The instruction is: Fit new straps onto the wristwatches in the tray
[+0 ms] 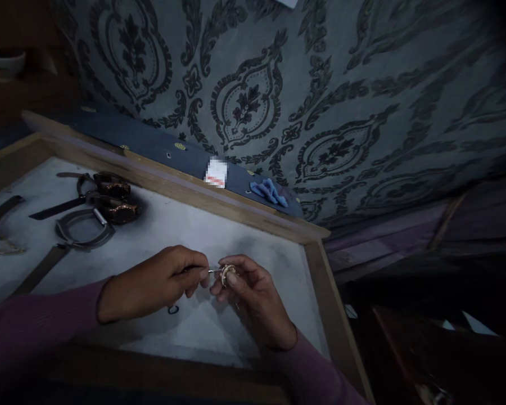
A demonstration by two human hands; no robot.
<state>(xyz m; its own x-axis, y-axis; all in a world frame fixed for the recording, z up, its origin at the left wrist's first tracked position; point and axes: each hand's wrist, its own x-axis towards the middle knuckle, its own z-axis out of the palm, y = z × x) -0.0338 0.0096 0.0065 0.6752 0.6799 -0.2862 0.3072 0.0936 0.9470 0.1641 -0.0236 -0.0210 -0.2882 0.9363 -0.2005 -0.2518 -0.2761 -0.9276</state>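
Note:
My left hand (pixel 160 281) is closed in a pinch on a thin tool (pixel 213 271) with a slim metal tip, which points right. Most of its handle is hidden in my fingers. The tip reaches the edge of a small round gold piece (pixel 227 274), shaped like a ring or watch case. My right hand (pixel 255 292) grips this piece between thumb and fingers. Both hands are above the white surface of a wood-framed tray (pixel 274 253). Below my left hand, a small black ring (pixel 174 309) lies on that surface.
Watch-like pieces with brown rims (pixel 124 212) and a dark looped strap (pixel 86 229) lie at the left. A bent dark strap (pixel 2 216) with gold chain is farther left. Behind the wooden rim are a white label (pixel 216 172) and a crumpled blue cloth (pixel 270 192).

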